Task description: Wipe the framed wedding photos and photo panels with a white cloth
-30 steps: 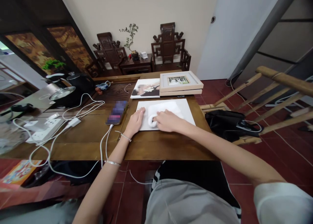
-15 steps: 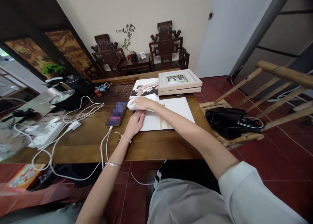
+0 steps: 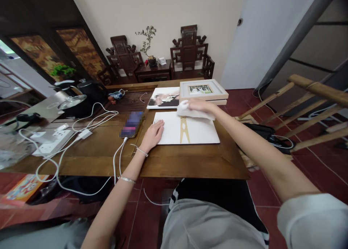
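A white panel (image 3: 170, 136) lies flat on the wooden table, with a gold A-shaped piece (image 3: 185, 131) running down its middle. My left hand (image 3: 153, 133) rests on the panel's left edge, fingers stretched out. A bunched white cloth (image 3: 187, 110) is gripped in my right hand (image 3: 199, 105); it touches or hovers over the panel's upper part, and I cannot tell which. Behind the panel lies a photo print (image 3: 165, 97), partly beneath or beside a stack of pale picture frames (image 3: 194, 97). The top frame holds a small photo.
A phone (image 3: 132, 125) on a charging cable lies left of the panel. Farther left are a white power strip (image 3: 51, 143) with looped cables, a lidded pot (image 3: 73, 105) and a black kettle (image 3: 88, 89). A bamboo chair (image 3: 307, 96) with a black bag stands right of the table.
My right hand has swept the cloth from the panel's upper left to its upper right, uncovering more of the gold piece. My left hand stays at the left edge.
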Motion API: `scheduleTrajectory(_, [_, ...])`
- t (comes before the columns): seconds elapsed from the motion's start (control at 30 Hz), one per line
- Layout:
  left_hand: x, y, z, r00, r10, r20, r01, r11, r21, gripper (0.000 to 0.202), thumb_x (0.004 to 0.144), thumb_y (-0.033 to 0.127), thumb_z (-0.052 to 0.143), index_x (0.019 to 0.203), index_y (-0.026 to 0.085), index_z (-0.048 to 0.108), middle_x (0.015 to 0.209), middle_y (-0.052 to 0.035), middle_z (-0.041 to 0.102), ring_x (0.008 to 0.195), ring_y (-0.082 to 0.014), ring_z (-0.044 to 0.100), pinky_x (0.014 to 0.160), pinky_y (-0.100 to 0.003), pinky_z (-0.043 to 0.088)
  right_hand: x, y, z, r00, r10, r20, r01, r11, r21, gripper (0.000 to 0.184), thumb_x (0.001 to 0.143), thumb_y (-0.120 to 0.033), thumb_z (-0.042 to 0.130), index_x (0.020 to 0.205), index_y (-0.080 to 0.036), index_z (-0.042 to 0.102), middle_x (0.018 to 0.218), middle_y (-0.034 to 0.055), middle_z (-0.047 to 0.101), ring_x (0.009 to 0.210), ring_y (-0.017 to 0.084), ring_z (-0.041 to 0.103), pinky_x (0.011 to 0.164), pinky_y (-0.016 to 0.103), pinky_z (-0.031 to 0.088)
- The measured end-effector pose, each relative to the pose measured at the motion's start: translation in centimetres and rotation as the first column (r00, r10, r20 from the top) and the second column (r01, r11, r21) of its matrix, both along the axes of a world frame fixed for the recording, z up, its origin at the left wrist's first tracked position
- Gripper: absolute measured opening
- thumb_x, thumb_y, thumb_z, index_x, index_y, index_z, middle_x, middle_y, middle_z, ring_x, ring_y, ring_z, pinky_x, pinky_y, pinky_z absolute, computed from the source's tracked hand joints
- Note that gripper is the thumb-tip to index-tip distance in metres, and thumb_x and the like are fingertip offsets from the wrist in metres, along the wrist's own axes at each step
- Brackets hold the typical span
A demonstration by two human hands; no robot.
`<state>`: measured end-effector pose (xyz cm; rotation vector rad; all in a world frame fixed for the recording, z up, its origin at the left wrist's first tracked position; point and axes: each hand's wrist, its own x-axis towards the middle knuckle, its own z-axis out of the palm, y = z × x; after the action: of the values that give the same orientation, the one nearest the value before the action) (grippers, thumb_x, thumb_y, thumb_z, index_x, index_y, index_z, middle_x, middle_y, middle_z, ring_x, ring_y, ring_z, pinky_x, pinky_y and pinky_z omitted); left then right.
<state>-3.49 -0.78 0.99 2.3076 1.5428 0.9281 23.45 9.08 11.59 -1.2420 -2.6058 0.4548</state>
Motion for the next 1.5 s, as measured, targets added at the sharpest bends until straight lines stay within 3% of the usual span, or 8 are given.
scheduleTrajectory(0.23, [-0.1,0.1,-0.1,0.999,-0.009,-0.044,0.009,1.000,0.007,0.045,0.098,0.036,0.040,0.130,0.014,0.063,0.143,-0.0139,0.057,0.138,-0.0275,0.049,0.118,-0.049,0.035,4.6,-4.5,-2.5,0.996,-0.082,0.023,0.082,0.996,0.025,0.041,0.077,-0.008,0.040,0.104,-0.014,0.070,0.114,0.0137,0.072,0.106,0.029,0.064,0.092,0.038,0.046])
scheduleTrajectory(0.43, [-0.3,0.4,-0.5,0.995,0.000,-0.101,0.000,1.000,-0.007,0.050,0.098,0.035,0.039,0.137,0.009,0.056,0.149,-0.0171,0.050,0.144,-0.0294,0.041,0.119,-0.050,0.033,4.9,-12.4,-5.4,0.998,0.021,0.054,-0.027,0.993,0.111,0.038,0.080,-0.007,0.041,0.105,-0.015,0.069,0.142,0.0207,0.056,0.139,0.035,0.044,0.110,0.070,0.024])
scheduleTrajectory(0.57, [-0.3,0.5,-0.6,0.992,0.004,-0.129,-0.005,1.000,-0.007,0.050,0.098,0.035,0.038,0.137,0.010,0.056,0.150,-0.0167,0.049,0.144,-0.0292,0.040,0.119,-0.051,0.032,5.8,-18.0,-5.8,0.993,0.112,0.043,-0.116,0.988,0.106,0.035,0.076,-0.003,0.045,0.097,-0.018,0.069,0.148,0.0177,0.051,0.145,0.034,0.035,0.112,0.073,0.019])
scheduleTrajectory(0.7, [-0.3,0.5,-0.5,0.990,0.011,-0.139,-0.011,1.000,0.000,0.048,0.097,0.035,0.039,0.136,0.013,0.057,0.150,-0.0149,0.050,0.144,-0.0285,0.041,0.119,-0.050,0.033,6.2,-20.1,-6.1,0.987,0.157,0.040,-0.161,0.971,0.175,0.033,0.074,-0.005,0.049,0.094,-0.022,0.069,0.147,0.0134,0.053,0.146,0.033,0.034,0.113,0.071,0.020])
scheduleTrajectory(0.97, [-0.5,0.5,-0.5,0.992,0.003,-0.123,-0.003,1.000,0.001,0.048,0.097,0.036,0.040,0.136,0.014,0.057,0.149,-0.0139,0.051,0.143,-0.0284,0.043,0.119,-0.049,0.033,5.4,-14.9,-5.6,0.993,0.059,0.098,-0.076,0.980,0.183,0.037,0.078,-0.009,0.050,0.108,-0.020,0.068,0.152,0.0161,0.046,0.145,0.035,0.033,0.112,0.063,0.028])
scheduleTrajectory(1.2, [-0.7,0.6,-0.6,0.994,-0.003,-0.106,0.002,1.000,-0.018,0.048,0.097,0.037,0.041,0.135,0.014,0.058,0.149,-0.0143,0.051,0.143,-0.0283,0.043,0.120,-0.049,0.032,4.7,-7.4,-3.3,0.988,-0.027,0.151,0.006,0.990,0.141,0.038,0.086,-0.014,0.042,0.116,-0.017,0.065,0.111,0.0165,0.070,0.100,0.032,0.064,0.083,0.040,0.045])
scheduleTrajectory(1.37, [-0.7,0.6,-0.5,0.994,-0.001,-0.108,-0.001,1.000,-0.016,0.049,0.097,0.038,0.040,0.135,0.012,0.058,0.148,-0.0158,0.051,0.143,-0.0281,0.043,0.120,-0.049,0.032,4.1,-3.2,-1.9,0.993,-0.032,0.113,0.024,0.997,0.069,0.042,0.086,-0.015,0.042,0.122,-0.016,0.064,0.121,0.0159,0.068,0.108,0.033,0.060,0.087,0.040,0.043])
scheduleTrajectory(1.5, [-0.7,0.6,-0.6,0.995,0.004,-0.103,-0.005,1.000,-0.007,0.048,0.097,0.038,0.040,0.135,0.014,0.058,0.148,-0.0140,0.052,0.142,-0.0275,0.043,0.119,-0.049,0.033,3.7,-2.7,-1.7,0.995,-0.044,0.092,0.037,0.997,0.072,0.041,0.086,-0.016,0.044,0.121,-0.017,0.065,0.124,0.0132,0.067,0.110,0.032,0.059,0.091,0.039,0.042])
